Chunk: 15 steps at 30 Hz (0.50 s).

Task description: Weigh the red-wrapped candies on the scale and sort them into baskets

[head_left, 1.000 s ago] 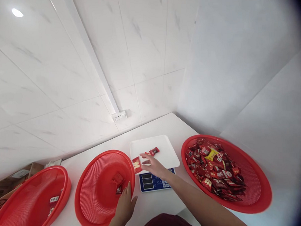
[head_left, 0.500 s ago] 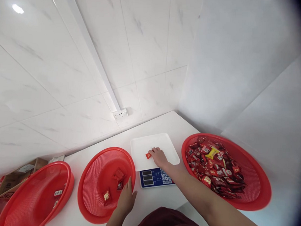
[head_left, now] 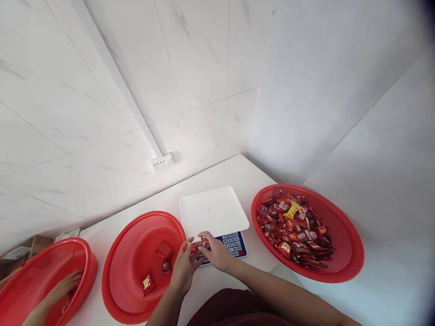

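Over the front of a digital scale [head_left: 235, 243], my left hand [head_left: 183, 269] and my right hand [head_left: 216, 252] meet, both pinching small red wrapped candies [head_left: 199, 245]. The scale's white tray [head_left: 212, 210] lies bare behind them. Left of my hands sits a red mesh basket [head_left: 136, 280] holding three red candies [head_left: 165, 251]. To the right, another red basket [head_left: 344, 253] is heaped with red wrapped candies [head_left: 294, 227].
At the far left stands a third red basket [head_left: 36, 278], and another person's hand [head_left: 63, 286] reaches into it. A cardboard box [head_left: 13, 246] shows behind that basket. White tiled walls with a socket [head_left: 162, 161] close the corner of the white counter [head_left: 218, 175].
My right hand took the candies off the scale tray and drew back to its front edge. My left hand left the basket rim to join it. Another person's hand entered the far-left basket.
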Each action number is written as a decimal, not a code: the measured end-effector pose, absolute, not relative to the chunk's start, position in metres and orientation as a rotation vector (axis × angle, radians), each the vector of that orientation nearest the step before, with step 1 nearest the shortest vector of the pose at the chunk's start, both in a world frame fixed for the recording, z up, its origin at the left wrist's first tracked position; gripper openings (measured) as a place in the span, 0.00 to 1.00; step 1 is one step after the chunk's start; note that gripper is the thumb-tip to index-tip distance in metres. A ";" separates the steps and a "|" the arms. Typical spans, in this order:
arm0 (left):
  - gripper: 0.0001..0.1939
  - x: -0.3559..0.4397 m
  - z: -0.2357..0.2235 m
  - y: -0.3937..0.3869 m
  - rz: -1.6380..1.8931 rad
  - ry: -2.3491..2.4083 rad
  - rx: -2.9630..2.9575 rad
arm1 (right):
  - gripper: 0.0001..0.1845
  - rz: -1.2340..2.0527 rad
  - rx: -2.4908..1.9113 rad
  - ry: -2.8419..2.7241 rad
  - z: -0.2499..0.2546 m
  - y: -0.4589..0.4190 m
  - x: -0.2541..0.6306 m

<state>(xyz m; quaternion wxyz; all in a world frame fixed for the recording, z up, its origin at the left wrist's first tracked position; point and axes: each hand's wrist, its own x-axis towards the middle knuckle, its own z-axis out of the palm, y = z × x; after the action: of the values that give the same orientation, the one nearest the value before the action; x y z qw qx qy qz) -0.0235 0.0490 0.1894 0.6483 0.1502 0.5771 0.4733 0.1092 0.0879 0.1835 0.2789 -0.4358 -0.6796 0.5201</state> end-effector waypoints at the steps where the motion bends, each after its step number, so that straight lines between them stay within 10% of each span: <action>1: 0.17 -0.025 0.190 0.048 1.059 1.288 0.284 | 0.21 1.368 -1.211 -1.798 0.185 0.086 0.110; 7: 0.25 -0.023 0.186 0.050 0.886 1.181 0.334 | 0.39 1.217 -0.922 -2.282 0.195 0.077 0.113; 15: 0.10 -0.069 0.200 0.064 1.077 1.247 0.122 | 0.43 1.220 -0.972 -2.208 0.205 0.081 0.174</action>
<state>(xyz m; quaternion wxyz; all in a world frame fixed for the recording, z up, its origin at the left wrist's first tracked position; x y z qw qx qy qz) -0.0687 0.0642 0.2005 0.6775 0.0545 0.5550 0.4795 0.1743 0.0811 0.2049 0.2173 -0.3508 -0.7973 0.4405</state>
